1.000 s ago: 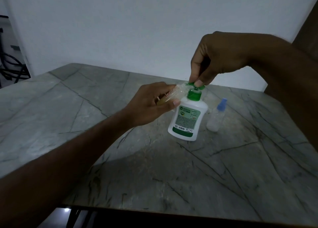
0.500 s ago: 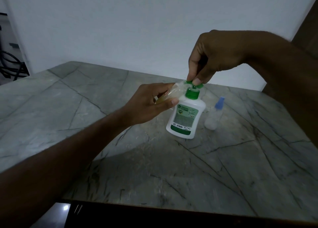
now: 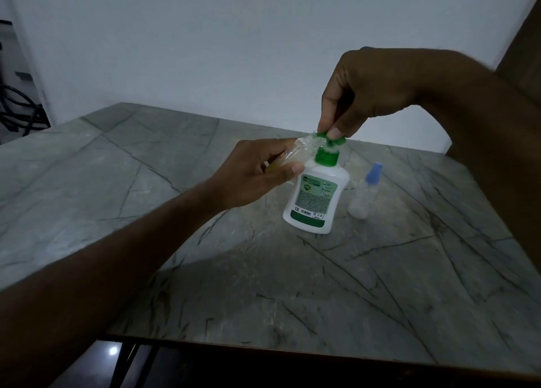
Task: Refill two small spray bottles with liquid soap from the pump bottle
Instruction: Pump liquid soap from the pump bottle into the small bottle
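Observation:
A white pump bottle [image 3: 316,200] with a green label and green pump top stands on the marble table [image 3: 380,285]. My right hand [image 3: 366,95] comes down from above, its fingertips pinching the green pump head. My left hand [image 3: 251,174] grips a small clear spray bottle [image 3: 292,156], tilted on its side, its open mouth up against the pump spout. It holds some yellowish liquid. A second small spray bottle [image 3: 364,191] with a blue cap stands upright just right of the pump bottle, apart from both hands.
The grey veined table top has its near edge [image 3: 263,343] at the bottom of the view and a white wall behind it. Dark cables [image 3: 14,109] hang at the far left. A dark wooden surface [image 3: 524,36] stands at the right edge.
Both hands keep their hold at the pump bottle. Only the view has shifted slightly; the pump head seems about the same height.

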